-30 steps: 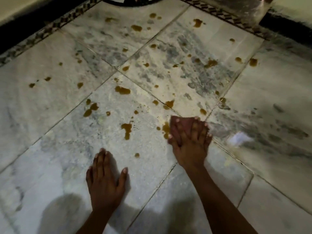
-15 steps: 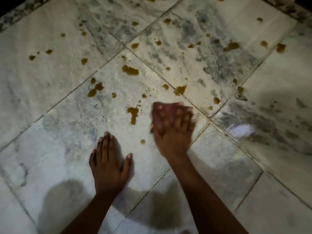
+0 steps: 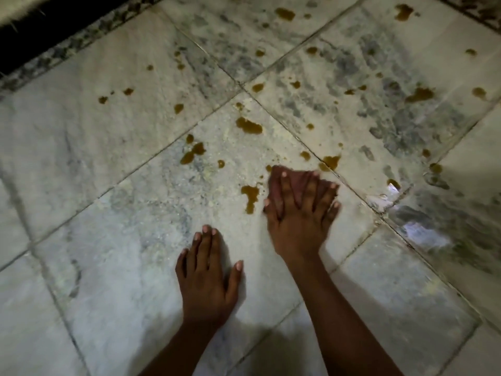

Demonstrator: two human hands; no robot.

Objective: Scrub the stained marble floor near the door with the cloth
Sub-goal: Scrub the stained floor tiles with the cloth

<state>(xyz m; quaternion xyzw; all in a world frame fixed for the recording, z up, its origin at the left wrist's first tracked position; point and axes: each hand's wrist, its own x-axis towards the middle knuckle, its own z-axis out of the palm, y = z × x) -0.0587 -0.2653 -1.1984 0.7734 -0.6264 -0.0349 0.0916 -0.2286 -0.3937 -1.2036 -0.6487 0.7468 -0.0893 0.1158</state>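
The marble floor [image 3: 113, 185] is pale grey-veined stone, grainy and matt at the middle tile, glossy and wet-looking toward its right edge. Brown stains [image 3: 249, 125] lie shiny on it. The cloth [image 3: 279, 185] looks soft, dull pinkish fabric. A speckled stone border [image 3: 67, 52] runs along the far-left edge.

Dim warm light from above and behind, soft arm shadows on the pale grey-veined marble floor [image 3: 113, 202] at the bottom edge, white glare patch at right, slight motion blur on the right hand [image 3: 298, 213], corners darkened
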